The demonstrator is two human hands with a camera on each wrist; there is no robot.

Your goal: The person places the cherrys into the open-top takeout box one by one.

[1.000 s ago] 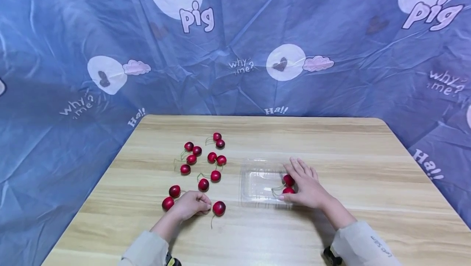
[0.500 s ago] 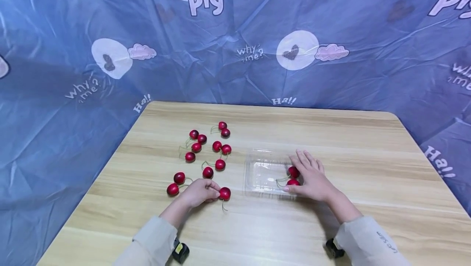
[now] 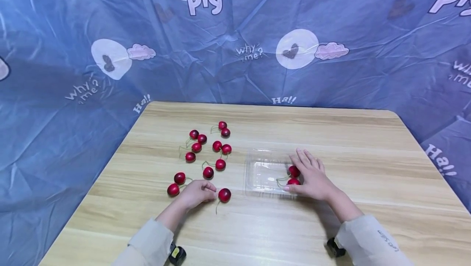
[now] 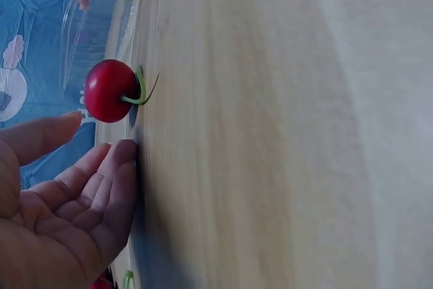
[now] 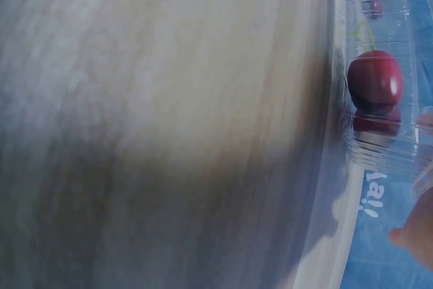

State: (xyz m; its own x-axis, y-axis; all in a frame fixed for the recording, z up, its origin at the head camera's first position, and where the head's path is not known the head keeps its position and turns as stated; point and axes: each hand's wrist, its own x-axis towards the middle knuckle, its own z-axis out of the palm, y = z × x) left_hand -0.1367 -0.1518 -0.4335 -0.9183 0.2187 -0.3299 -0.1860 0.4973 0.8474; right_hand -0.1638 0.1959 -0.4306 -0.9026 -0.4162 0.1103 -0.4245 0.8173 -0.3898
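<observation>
Between both hands (image 3: 196, 192) (image 3: 312, 180), one loose cherry (image 3: 224, 194)

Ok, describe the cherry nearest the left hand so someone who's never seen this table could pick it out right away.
On the wooden table, find the clear plastic tray near the middle, then look just left of its near corner. A single cherry lies there, right off the left hand's fingertips. Unlike the cluster of cherries farther back, it sits alone, closest to the person, stem pointing toward them.
</observation>
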